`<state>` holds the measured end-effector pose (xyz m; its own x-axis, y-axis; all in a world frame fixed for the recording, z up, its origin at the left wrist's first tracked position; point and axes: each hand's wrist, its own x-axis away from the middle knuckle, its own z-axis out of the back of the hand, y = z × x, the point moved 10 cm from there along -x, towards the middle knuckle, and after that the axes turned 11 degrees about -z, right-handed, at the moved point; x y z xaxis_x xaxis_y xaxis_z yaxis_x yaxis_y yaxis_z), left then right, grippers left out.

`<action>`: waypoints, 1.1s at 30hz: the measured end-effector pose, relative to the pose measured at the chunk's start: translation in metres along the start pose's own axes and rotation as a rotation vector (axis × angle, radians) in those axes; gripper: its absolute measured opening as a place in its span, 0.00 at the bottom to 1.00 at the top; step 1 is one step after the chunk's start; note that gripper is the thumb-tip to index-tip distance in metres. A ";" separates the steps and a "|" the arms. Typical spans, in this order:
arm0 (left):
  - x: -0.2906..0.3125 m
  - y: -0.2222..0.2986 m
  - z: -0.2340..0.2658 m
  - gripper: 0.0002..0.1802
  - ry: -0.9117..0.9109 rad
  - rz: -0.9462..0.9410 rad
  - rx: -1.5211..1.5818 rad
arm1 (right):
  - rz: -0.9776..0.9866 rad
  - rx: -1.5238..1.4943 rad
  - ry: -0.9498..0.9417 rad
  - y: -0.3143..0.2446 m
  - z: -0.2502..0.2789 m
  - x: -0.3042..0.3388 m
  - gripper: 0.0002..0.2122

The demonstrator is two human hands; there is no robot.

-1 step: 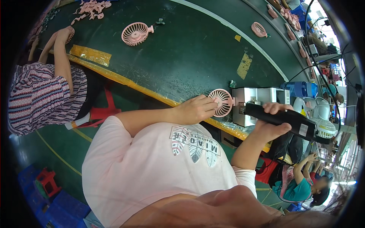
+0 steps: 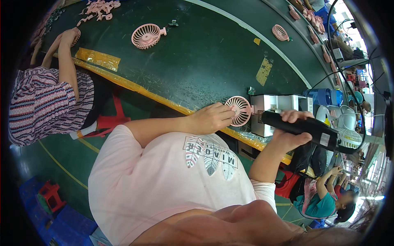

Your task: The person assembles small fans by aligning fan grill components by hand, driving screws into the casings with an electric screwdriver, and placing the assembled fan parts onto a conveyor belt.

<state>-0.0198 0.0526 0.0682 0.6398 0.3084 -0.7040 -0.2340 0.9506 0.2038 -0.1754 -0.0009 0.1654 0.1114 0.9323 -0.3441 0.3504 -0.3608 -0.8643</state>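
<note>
My left hand (image 2: 211, 118) is closed on the rim of a round pink fan head (image 2: 239, 111) at the table's front edge. The fan's short neck points right and meets a silvery metal block fixture (image 2: 266, 103). Wrapped in my right hand (image 2: 292, 130) is a black electric screwdriver (image 2: 314, 132) with a cable at its rear end. Its front end is over the fixture, close to the fan's neck; the bit itself cannot be made out. A small dark part (image 2: 251, 91) lies behind the fan head, by the fixture's corner.
Another pink fan head (image 2: 147, 36) lies farther back on the green table (image 2: 197, 53), beside a small metal part (image 2: 173, 23). Pink pieces (image 2: 100, 9) are heaped at the far left, near a co-worker's hands (image 2: 67, 39). A third fan head (image 2: 280, 32) sits beyond the white line.
The screwdriver in my right hand has shifted slightly left, toward the fan's neck. My left hand and the fan head have stayed in place.
</note>
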 end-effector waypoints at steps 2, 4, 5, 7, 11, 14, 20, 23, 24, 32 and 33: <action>-0.001 0.001 0.001 0.08 0.004 -0.007 -0.006 | 0.008 0.100 0.014 0.012 -0.012 0.007 0.32; -0.001 -0.001 0.001 0.08 0.014 0.012 0.006 | -0.013 0.121 -0.036 0.026 -0.027 0.010 0.33; 0.000 0.000 0.001 0.08 0.013 0.016 0.008 | -0.021 0.122 -0.053 0.032 -0.034 0.010 0.33; -0.001 -0.001 0.005 0.08 0.038 0.011 -0.020 | -0.063 0.105 -0.106 0.044 -0.045 0.008 0.32; -0.003 -0.002 0.005 0.09 0.020 0.014 -0.018 | -0.153 -0.076 -0.149 0.060 -0.050 0.001 0.29; -0.002 -0.002 0.005 0.09 0.025 0.016 -0.004 | -0.181 0.071 -0.126 0.067 -0.051 0.001 0.31; -0.002 -0.003 0.004 0.08 0.040 0.028 0.002 | -0.282 0.010 -0.212 0.079 -0.062 0.001 0.28; -0.002 -0.003 0.003 0.09 0.024 0.033 0.033 | -0.217 0.054 -0.178 0.072 -0.058 0.001 0.30; -0.003 -0.002 0.005 0.08 0.037 0.025 0.007 | -0.201 0.096 -0.155 0.069 -0.053 0.002 0.31; -0.003 -0.003 0.000 0.08 0.014 0.039 0.029 | -0.074 0.130 -0.062 0.038 -0.020 0.014 0.33; -0.004 -0.003 0.000 0.08 0.013 0.042 0.033 | -0.081 0.136 -0.073 0.039 -0.022 0.017 0.33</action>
<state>-0.0214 0.0485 0.0700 0.6206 0.3476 -0.7028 -0.2361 0.9376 0.2553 -0.1390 0.0017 0.1338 0.0184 0.9561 -0.2925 0.2256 -0.2890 -0.9304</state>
